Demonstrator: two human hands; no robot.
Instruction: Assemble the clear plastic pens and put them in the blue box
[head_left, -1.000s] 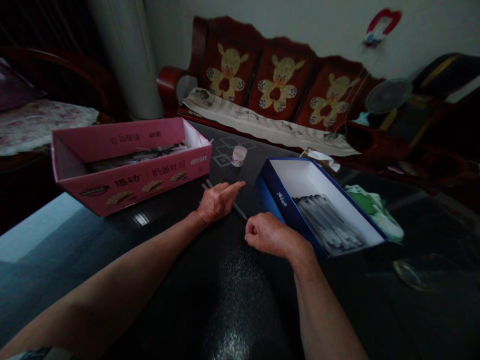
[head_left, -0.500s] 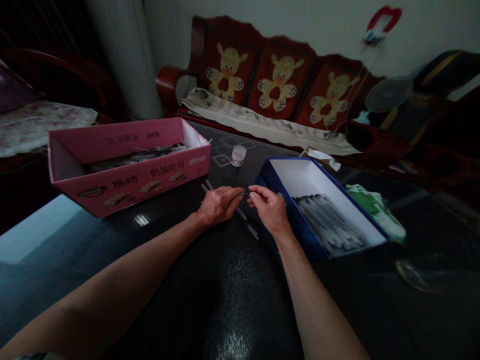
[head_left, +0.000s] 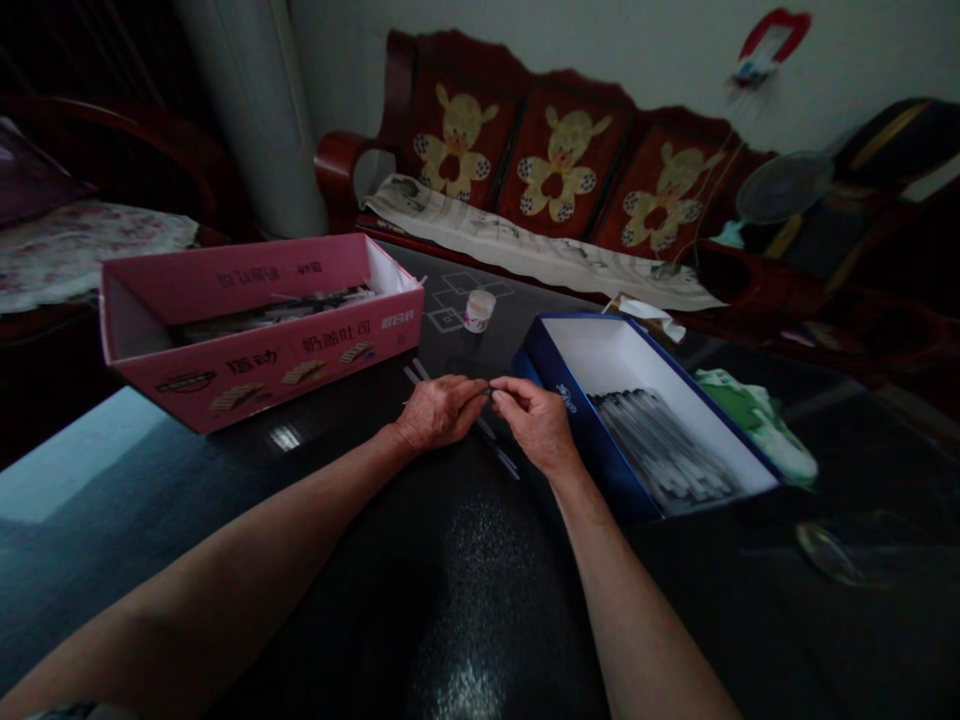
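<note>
My left hand (head_left: 442, 410) is closed, back up, over a thin pen whose small dark end (head_left: 489, 390) shows at the fingertips. The rest of that pen is hidden in the palm. Thumb and forefinger of my right hand (head_left: 538, 422) pinch the same dark end, and the fingertips of both hands meet there. Beneath and beside the left hand, several slim clear pens (head_left: 506, 462) lie on the dark table. Right of my right hand, a blue box (head_left: 607, 460) with a white inside holds a row of clear pens with dark ends (head_left: 660, 445).
At the left stands a pink carton (head_left: 322, 355) with loose slim parts inside. A small white cup (head_left: 478, 311) sits beyond my hands. A green and white cloth or packet (head_left: 757, 420) lies right of the blue box. A wooden sofa (head_left: 352, 165) stands behind the dark table (head_left: 337, 600).
My right hand has moved slightly left, so its fingertips now touch the left hand's at the dark end. A small gap between them has closed.
</note>
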